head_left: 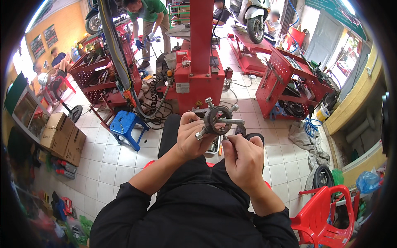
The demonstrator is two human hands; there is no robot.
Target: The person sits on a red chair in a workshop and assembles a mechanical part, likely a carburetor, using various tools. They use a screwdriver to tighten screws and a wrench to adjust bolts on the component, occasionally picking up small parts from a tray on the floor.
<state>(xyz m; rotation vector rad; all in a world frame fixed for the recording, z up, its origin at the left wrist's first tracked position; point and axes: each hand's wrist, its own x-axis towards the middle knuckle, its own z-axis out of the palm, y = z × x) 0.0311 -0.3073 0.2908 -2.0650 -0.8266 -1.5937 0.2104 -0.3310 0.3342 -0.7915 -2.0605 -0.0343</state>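
Observation:
Above my lap, my left hand [189, 136] is closed around a dark metal ring [211, 120] with several bolts sticking out around it. A round steel shaft [236, 122] projects from the ring toward the right. My right hand [247, 160] is closed, thumb and fingertips pinching a thin metal rod [224, 137] at the ring's lower edge. The rod is mostly hidden by the fingers, so its kind is unclear. Partly behind my hands, a pale tray [212, 154] holds small metal parts.
A blue plastic stool [128, 126] stands to the left, cardboard boxes [62, 134] beyond it. Ahead rises a red lift post [200, 45]. Red tool carts [273, 82] flank it. A red chair [320, 215] is at lower right. A person in green [151, 10] bends at the far left.

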